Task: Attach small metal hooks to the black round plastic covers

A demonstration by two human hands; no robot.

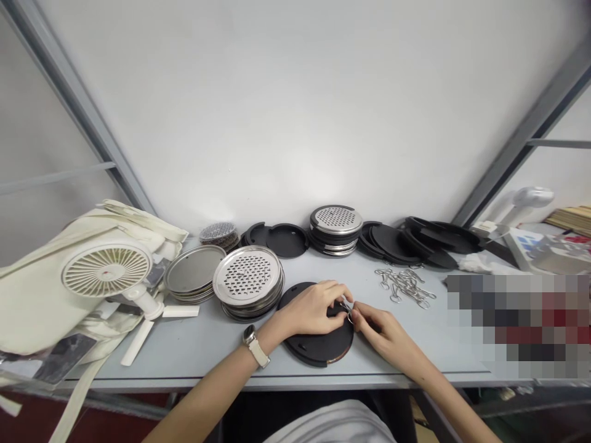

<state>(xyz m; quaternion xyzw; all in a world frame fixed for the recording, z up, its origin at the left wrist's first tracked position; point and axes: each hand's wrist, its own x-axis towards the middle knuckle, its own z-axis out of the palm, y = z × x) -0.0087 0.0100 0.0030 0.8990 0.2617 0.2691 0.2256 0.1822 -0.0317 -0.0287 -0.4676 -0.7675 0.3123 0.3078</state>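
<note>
A round black disc [314, 349] lies flat near the table's front edge, a worn brownish patch on its lower right rim. My left hand [310, 309], with a watch [252, 339] on its wrist, rests over the disc, its fingers curled and pinching a small metal wire clip [348, 309]. From the other side my right hand [382, 331] grips the looped end of the same clip between thumb and fingers. The clip is at the disc's right edge; whether it is hooked into the disc is hidden by the fingers. Several similar wire clips [404, 284] lie in a loose pile to the right.
Left of the disc are stacked perforated metal plates [247, 277] and plain metal plates [196, 271]. A white fan [108, 267] stands at far left by cream bags [37, 301]. Black round trays [289, 240], another perforated stack [336, 220] and black discs [392, 242] line the wall.
</note>
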